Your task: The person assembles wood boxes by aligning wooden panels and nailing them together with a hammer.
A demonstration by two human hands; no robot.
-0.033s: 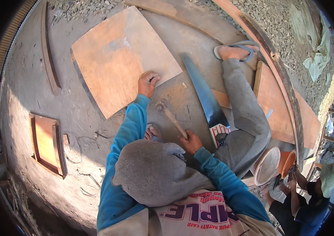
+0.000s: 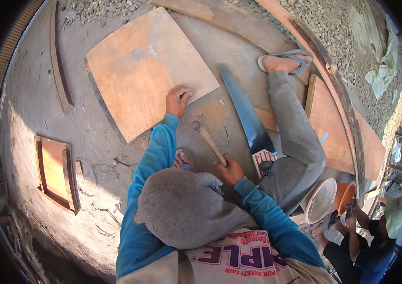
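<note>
A square plywood panel (image 2: 134, 71) lies tilted on the ground ahead of me. My left hand (image 2: 178, 101) rests at its near right edge, fingertips pinched together; whatever is between them is too small to make out. Lower down, my right hand (image 2: 230, 170) is wrapped round the wooden handle of a hammer (image 2: 212, 144), whose head hangs over the ground just short of the panel. To the right of the hammer lies a handsaw (image 2: 246, 106), its red-and-white handle beside my bent leg.
A small framed wooden panel (image 2: 55, 168) lies at left, near thin wire. Lumber strips (image 2: 58, 61) and boards (image 2: 324, 123) surround the work spot, with gravel (image 2: 343, 28) beyond. At lower right, another person (image 2: 371, 241) is beside a round pale container (image 2: 321, 201) and an orange one (image 2: 348, 196).
The hammer head has shifted very slightly to the right, along with a small movement of my right hand. My left hand stays at the panel edge.
</note>
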